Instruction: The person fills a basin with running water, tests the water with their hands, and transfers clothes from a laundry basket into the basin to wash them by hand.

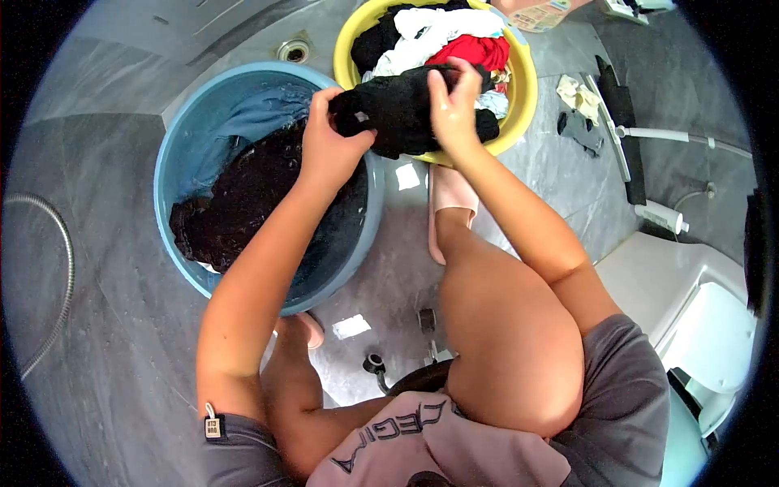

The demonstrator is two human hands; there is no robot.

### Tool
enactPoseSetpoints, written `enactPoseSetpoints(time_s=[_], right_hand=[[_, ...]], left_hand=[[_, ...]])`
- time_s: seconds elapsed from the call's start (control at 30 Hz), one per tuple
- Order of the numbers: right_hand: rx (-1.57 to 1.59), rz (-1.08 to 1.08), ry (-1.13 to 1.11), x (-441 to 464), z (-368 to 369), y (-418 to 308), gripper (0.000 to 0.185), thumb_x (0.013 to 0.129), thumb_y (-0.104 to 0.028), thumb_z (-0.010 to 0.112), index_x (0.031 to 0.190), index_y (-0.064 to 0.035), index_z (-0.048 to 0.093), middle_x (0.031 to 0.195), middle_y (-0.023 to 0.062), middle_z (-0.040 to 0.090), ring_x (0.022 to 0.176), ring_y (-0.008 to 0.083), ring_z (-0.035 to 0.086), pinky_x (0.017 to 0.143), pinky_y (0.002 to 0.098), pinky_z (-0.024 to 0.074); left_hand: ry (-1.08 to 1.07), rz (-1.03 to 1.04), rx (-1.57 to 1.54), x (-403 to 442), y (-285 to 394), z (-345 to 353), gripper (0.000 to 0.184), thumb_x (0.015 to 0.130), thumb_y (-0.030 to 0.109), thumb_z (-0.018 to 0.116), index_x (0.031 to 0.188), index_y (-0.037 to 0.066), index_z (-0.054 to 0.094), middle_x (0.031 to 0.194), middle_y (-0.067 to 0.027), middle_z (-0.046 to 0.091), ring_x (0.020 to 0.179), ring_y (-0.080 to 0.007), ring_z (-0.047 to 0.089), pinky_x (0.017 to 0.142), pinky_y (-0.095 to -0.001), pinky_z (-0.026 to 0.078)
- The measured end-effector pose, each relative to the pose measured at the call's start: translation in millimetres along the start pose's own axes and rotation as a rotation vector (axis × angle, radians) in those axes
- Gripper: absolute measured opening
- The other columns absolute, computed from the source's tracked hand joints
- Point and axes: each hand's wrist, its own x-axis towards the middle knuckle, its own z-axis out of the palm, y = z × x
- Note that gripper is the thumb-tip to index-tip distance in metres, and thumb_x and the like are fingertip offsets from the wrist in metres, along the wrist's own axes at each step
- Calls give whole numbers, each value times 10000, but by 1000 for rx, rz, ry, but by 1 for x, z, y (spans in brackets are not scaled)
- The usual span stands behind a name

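A bunched black garment (398, 114) is stretched between my two hands, over the near edge of the yellow basin (523, 122) and beside the blue tub's rim. My left hand (333, 138) grips its left end, thumb and fingers around the cloth. At its right part, my right hand (456, 105) holds the cloth, with the fingers partly hidden. The blue tub (166, 174) contains water, dark wet clothes (251, 191) and a blue cloth (264, 114). White cloth (434, 28), red cloth (479, 53) and black cloth lie in the yellow basin.
A floor drain (294, 52) is behind the blue tub. Small cloths (579, 96) lie on the floor at right, near a white-handled tool (657, 134). A toilet (706, 325) stands at right, and a metal hose (69, 268) curves at far left.
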Motion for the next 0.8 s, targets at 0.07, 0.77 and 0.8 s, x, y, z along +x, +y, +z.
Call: enactPoseSetpoints(time_s=[0.07,0.77,0.8], right_hand=[[-347,25,-27,8,-18,33,604,796,-338,645,1253,-6,433,1244,222,449,1168,362,412,1003,441,322],[183,80,-358,-11,-26,-39,452,716,-298,799,891,-33,478,783,28,460,750,142,453,693,263,424],[204,17,-424,-5,-20,-52,434,726,-293,790,899,-32,489,786,26,466,751,138,460,698,257,425]], left_hand=[[26,-58,-38,-4,2,-5,599,630,-26,710,1144,45,411,1001,-92,555,927,-177,562,835,-305,462],[249,-100,-222,-53,-37,-152,408,735,5,560,1130,96,512,1083,-95,543,1063,-279,539,909,-386,463],[361,-152,-323,-57,-29,-162,343,789,49,574,1127,89,534,1073,-105,560,1075,-276,549,903,-369,480]])
